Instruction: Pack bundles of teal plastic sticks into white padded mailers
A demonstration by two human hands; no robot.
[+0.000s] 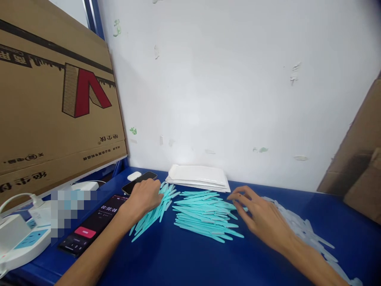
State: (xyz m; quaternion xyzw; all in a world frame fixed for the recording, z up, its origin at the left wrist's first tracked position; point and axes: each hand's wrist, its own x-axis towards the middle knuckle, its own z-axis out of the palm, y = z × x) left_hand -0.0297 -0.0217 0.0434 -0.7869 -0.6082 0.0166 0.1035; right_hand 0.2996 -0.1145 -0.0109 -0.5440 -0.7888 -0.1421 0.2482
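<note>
Slim turquoise sticks that look like eyebrow razors lie in two heaps on the blue table. My left hand (145,196) is over the far end of the left heap (154,214), its fingers curled down. Its fingertips are mostly hidden, so what they grip cannot be made out. The larger middle heap (205,216) has its sticks lying roughly crosswise. At its right end, my right hand (258,212) hovers with fingers apart, the thumb and fingertips near the stick ends. Right of that hand lies a spread of pale translucent strips (300,224), partly covered by my forearm.
White flat packets (198,176) are stacked against the wall. On the left are a phone showing a timer (92,226), a second dark phone (139,182), a white case (134,176) and a power strip (26,248). Cardboard boxes stand at the left (59,99) and right (354,159).
</note>
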